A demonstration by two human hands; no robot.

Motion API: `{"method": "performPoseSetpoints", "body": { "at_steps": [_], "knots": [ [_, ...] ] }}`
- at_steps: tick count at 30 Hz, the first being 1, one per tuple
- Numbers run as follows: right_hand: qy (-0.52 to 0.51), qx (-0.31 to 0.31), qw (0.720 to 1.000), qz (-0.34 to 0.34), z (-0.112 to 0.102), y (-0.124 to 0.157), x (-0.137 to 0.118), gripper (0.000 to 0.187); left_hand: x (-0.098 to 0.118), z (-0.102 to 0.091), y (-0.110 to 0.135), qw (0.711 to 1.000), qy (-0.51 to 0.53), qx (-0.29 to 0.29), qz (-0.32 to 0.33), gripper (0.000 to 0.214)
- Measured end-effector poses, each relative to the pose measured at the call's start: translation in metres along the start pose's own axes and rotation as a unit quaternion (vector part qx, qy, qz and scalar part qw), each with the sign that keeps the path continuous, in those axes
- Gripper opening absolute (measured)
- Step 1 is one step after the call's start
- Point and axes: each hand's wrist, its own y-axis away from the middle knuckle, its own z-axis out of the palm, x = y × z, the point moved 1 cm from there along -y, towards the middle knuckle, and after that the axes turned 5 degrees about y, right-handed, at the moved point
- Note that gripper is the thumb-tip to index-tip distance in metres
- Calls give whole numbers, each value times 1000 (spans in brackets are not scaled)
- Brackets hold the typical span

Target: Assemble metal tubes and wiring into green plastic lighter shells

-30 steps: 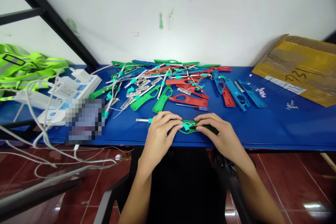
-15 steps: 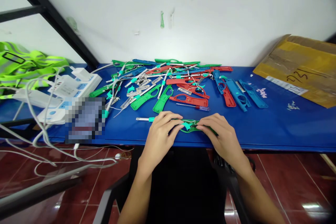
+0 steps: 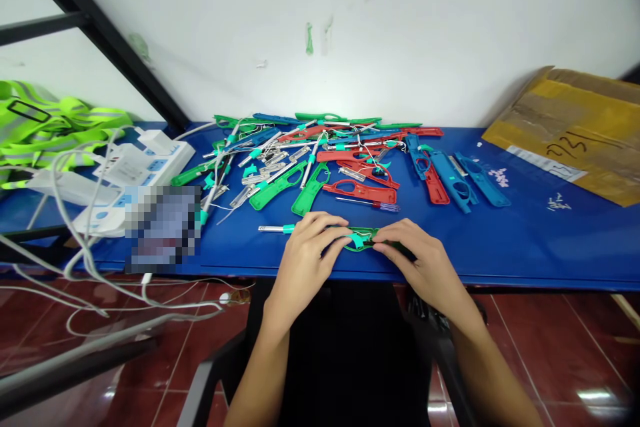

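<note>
At the desk's front edge lies a partly assembled green stick lighter (image 3: 364, 247), its inner side up. A metal tube (image 3: 270, 229) with a turquoise collar (image 3: 289, 229) sticks out to the left. My left hand (image 3: 315, 247) is closed on the lighter's front part, thumb and fingers beside a turquoise trigger (image 3: 358, 240). With thumb and fingertips close together, my right hand (image 3: 415, 247) grips the handle end. A pale wire shows inside the casing between the hands. Whatever small part is at my right fingertips is hidden.
Behind the hands is a heap of lighter casings (image 3: 310, 190), tubes and clear tanks. A screwdriver (image 3: 367, 203) lies before it. Blue casings (image 3: 453, 180) and a cardboard box (image 3: 570, 133) are right; a power strip (image 3: 170, 160), cables and a blurred phone (image 3: 163, 230) are left.
My right fingertips have shifted slightly left along the green casing. The left hand keeps its hold, and the lighter stays nearly in place.
</note>
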Motion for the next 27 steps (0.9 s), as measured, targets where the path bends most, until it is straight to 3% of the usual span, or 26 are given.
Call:
{"method": "performPoseSetpoints", "body": {
  "at_steps": [9,20,27],
  "knots": [
    [14,0,1000,-12,-1,-2,-2,10,1,0,0,1000,-11,-11,-12,18],
    [42,-18,999,6,1,1,-1,10,3,-1,-14,997,-21,-60,-40,4],
    [53,-19,998,-4,1,3,-1,13,3,-2,-14,997,-1,-52,-49,4]
  ]
}}
